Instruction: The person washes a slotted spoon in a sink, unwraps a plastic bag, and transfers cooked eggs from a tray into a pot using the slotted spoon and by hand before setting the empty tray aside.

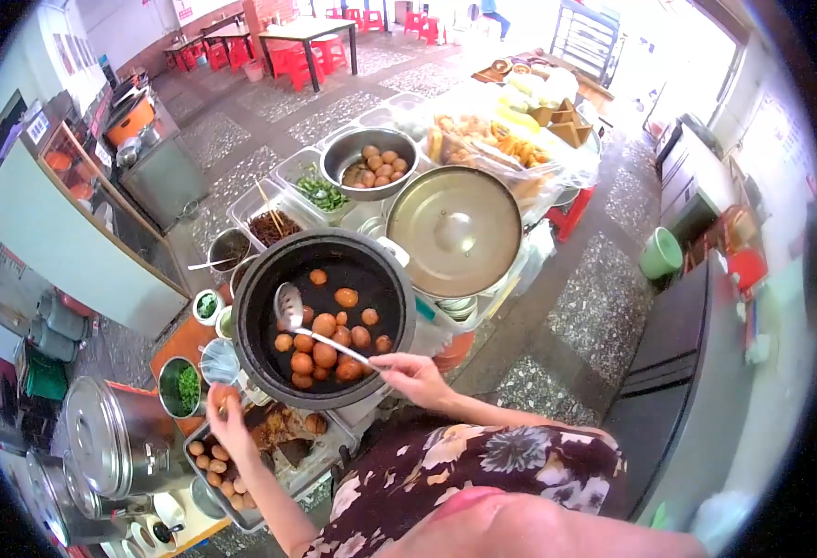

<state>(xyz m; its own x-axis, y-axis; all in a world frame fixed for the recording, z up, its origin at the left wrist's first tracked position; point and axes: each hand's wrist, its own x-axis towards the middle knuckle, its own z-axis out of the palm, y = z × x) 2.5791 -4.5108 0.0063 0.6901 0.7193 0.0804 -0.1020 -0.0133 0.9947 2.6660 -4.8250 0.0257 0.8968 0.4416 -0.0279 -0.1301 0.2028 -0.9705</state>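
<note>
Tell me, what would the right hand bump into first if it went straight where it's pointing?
Probably the brown eggs in the dark pot: the right hand, holding the ladle, points in across it. Its height above them is unclear, so it might pass over.

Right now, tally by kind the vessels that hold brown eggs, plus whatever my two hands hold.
Black pot: 1
Steel bowl: 1
Metal tray: 1
Perforated ladle, in the right hand: 1
Brown egg, in the left hand: 1
Total: 5
</note>
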